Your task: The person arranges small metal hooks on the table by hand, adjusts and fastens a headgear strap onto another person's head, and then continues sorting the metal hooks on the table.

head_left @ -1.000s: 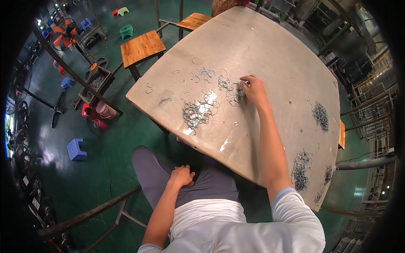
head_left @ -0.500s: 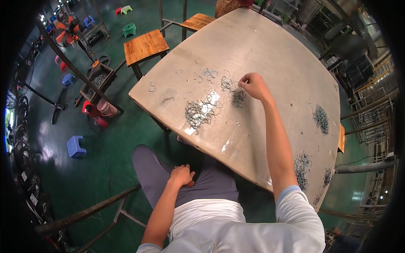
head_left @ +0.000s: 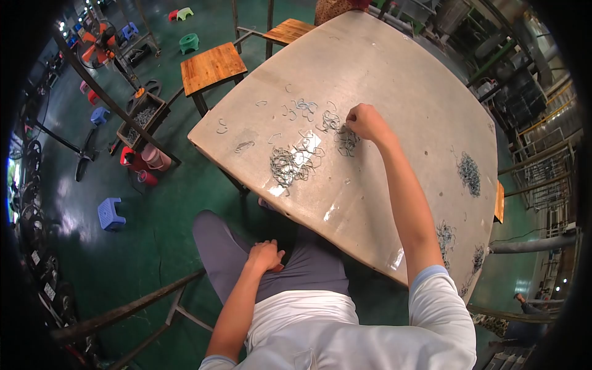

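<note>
My right hand reaches over the table, its thumb and fingers pinched together; whatever is between the fingertips is hidden. Just below them lies a small heap of bent wire hooks, with another little cluster of hooks to its left. A larger pile of hooks sits nearer the table's front-left edge, and looser hooks are scattered behind it. On my lap rests my left hand, fingers curled. A reddish bit shows by its fingertips, too small to name.
More hook piles lie on the table's right side, one dark heap and another beside my arm. Wooden stools stand along the far-left edge. A blue plastic stool, a parts bin and a fan are on the left.
My right hand has shifted slightly left, and its fingertips have drawn together over the small heap. My left hand has stayed in place. Part of a person now shows at the lower right edge.
</note>
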Motion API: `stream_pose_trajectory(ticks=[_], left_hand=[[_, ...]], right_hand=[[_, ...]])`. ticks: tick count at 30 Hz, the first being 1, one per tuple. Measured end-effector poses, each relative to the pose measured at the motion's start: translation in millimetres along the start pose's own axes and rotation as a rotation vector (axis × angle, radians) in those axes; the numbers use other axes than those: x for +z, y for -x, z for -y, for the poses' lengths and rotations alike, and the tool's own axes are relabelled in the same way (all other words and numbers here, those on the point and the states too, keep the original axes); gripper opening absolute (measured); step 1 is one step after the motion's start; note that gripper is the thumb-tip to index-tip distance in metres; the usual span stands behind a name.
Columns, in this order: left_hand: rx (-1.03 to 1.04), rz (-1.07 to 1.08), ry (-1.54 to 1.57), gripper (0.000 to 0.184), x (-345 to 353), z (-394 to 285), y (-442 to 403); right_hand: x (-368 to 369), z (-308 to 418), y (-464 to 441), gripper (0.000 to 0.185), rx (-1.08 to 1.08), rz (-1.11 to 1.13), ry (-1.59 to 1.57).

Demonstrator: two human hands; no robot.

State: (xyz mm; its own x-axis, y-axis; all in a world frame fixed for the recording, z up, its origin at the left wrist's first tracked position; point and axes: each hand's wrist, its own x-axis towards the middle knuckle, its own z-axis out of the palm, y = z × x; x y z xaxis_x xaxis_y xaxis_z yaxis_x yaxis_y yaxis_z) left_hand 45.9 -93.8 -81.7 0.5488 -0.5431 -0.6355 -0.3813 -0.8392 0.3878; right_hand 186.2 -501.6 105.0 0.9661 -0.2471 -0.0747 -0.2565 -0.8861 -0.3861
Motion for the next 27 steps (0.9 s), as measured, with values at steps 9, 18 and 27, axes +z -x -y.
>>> stream_pose_trajectory(ticks=[9, 18, 27], left_hand=[[0.017, -0.003, 0.0, 0.053, 1.2, -0.4, -0.2], [0.037, -0.034, 0.046, 0.05, 2.1, 0.4, -0.7], [0.033, 0.012, -0.039, 0.057, 3.0, 2.1, -4.3]], right_hand=[[42.6, 41.5, 28.9, 0.025, -0.387, -0.177, 0.156], [43.4, 51.0, 41.3, 0.029, -0.358, -0.074, 0.042], [73.4, 60.8, 54.3, 0.025, -0.42, -0.112, -0.129]])
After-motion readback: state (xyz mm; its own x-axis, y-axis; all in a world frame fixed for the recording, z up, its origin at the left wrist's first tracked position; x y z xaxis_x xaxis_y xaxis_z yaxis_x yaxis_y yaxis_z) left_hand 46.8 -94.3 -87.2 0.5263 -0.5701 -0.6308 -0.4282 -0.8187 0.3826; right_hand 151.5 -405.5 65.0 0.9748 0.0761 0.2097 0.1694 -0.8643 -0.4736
